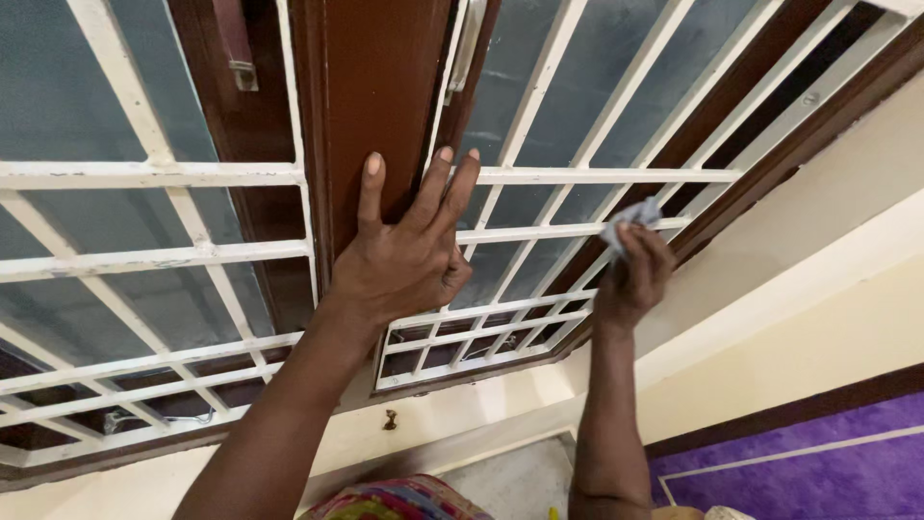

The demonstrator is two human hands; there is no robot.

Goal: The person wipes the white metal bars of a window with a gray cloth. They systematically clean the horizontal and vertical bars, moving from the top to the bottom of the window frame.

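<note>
- I saw a purple carpet (828, 462) with a pale border line at lower right.
- A cream wall (818, 250) rose above a dark skirting board (770, 419).
- A multicoloured fabric (404, 501) lay at the bottom edge.

Small pale grey-blue cloth (630, 223), crumpled into a wad, pinched against a white bar of the window grille (539, 231) on the right half of the window. Brown wooden centre post (371, 96), glossy and upright between the two grilled panes, pressed flat under spread fingers.

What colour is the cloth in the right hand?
The cloth in the right hand is pale grey-blue, seen in the head view.
</note>
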